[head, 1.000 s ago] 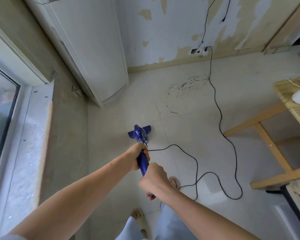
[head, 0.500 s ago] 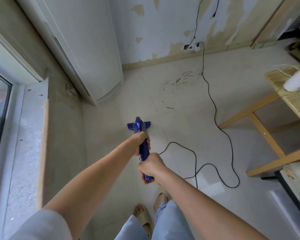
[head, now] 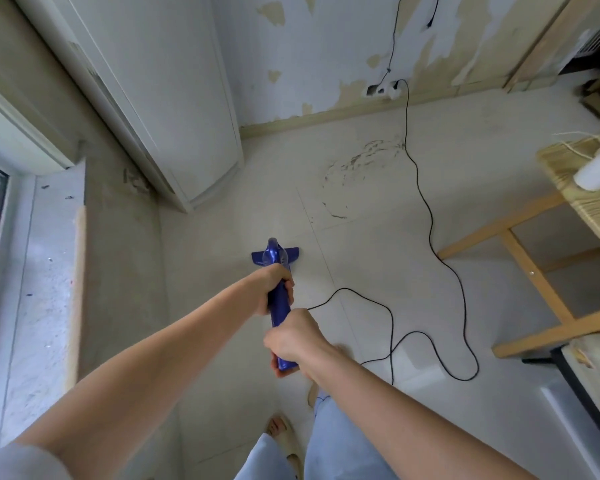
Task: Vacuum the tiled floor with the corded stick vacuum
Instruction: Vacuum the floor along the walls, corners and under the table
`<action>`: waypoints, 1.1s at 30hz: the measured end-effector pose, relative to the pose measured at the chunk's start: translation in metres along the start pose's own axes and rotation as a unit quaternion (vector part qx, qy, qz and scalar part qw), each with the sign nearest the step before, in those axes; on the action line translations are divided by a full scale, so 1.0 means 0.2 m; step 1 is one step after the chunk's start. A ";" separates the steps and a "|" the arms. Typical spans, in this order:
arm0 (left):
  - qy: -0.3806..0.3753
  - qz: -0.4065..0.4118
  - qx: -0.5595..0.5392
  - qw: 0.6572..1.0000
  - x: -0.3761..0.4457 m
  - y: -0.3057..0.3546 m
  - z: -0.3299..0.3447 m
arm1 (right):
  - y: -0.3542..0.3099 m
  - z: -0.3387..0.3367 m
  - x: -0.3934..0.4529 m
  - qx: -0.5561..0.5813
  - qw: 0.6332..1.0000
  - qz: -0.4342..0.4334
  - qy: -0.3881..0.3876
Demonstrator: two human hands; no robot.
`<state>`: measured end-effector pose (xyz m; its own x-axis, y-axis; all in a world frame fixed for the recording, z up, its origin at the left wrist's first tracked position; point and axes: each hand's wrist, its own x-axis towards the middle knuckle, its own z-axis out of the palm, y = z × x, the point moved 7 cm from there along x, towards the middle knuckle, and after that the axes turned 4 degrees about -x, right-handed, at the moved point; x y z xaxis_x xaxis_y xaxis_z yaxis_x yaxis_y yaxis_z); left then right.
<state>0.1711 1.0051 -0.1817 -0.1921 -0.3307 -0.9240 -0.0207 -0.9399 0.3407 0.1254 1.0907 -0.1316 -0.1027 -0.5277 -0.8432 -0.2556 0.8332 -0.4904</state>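
A blue stick vacuum (head: 278, 306) stands in front of me, its floor head (head: 275, 256) flat on the pale tiled floor (head: 361, 258). My left hand (head: 277, 286) grips the stick low down, just behind the head. My right hand (head: 293, 337) grips the upper end of the handle, nearer my body. The black cord (head: 430, 237) leaves the handle, loops over the tiles to the right and runs up to a wall socket (head: 383, 89). A patch of dark scuff marks (head: 357, 168) lies on the tile beyond the head.
A white cabinet (head: 174, 98) stands at the back left, with a grey window sill (head: 39, 271) along the left wall. A wooden table (head: 568, 216) with a white pot (head: 596, 169) fills the right side. My feet in sandals (head: 281, 434) are below.
The vacuum head and both hands have slid a little forward and left over the tiles. The cord loop has shifted with them, and my view has tilted upward.
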 end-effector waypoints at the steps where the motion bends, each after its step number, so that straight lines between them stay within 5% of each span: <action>1: 0.004 0.003 -0.001 1.000 0.03 0.04 0.01 | -0.03 -0.03 0.04 -0.003 1.000 -0.003 0.005; 16: 0.047 0.045 -0.002 0.998 0.62 0.96 0.32 | -0.66 -0.61 0.79 -0.032 0.999 -0.017 0.024; 33: 0.001 0.035 0.064 0.997 0.94 2.13 -0.14 | -1.79 -0.36 1.33 0.105 0.993 -0.028 0.050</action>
<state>0.1533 0.5397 -0.2140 -0.1955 -0.3959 -0.8972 -0.1323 -0.8959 0.4242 0.1213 0.6404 -0.1643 -0.1921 -0.5798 -0.7918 -0.0582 0.8121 -0.5806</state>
